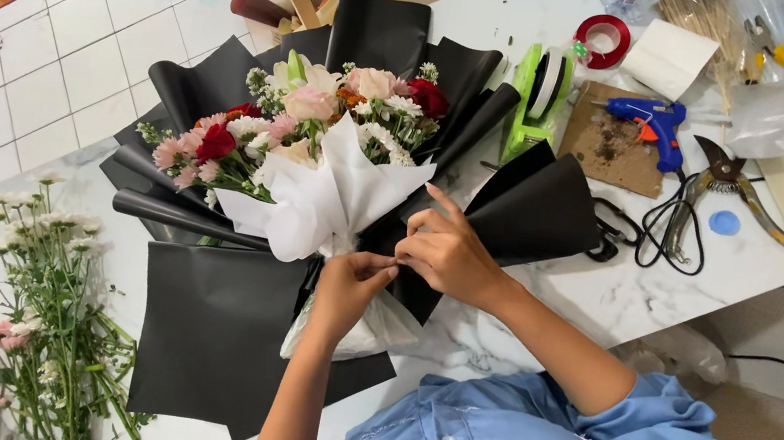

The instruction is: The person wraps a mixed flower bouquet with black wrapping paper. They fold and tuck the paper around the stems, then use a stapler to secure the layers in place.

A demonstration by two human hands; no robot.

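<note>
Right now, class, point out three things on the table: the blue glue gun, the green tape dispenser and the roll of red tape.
blue glue gun (655, 121), head view, on its body.
green tape dispenser (533, 102), head view, on its green side.
roll of red tape (602, 40), head view, on its red ring.

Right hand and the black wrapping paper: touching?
Touching. The head view shows the right hand lying on the black wrapping paper, fingers pinching its fold at the bouquet's neck, no gap visible.
</note>
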